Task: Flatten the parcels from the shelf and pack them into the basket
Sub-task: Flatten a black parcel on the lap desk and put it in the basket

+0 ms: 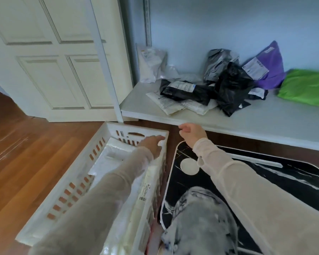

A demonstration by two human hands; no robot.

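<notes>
While left hand (152, 146) hovers over far corner of white slotted plastic basket (136, 128), fingers extended, empty, right hand (191, 134) hangs loosely curled, empty, near edge of low white shelf (247, 124). Flat white parcels (114, 159) lie in basket. Crumpled black plastic parcel (184, 91), purple plastic parcel (271, 59), green plastic parcel (306, 89) lie on shelf.
</notes>
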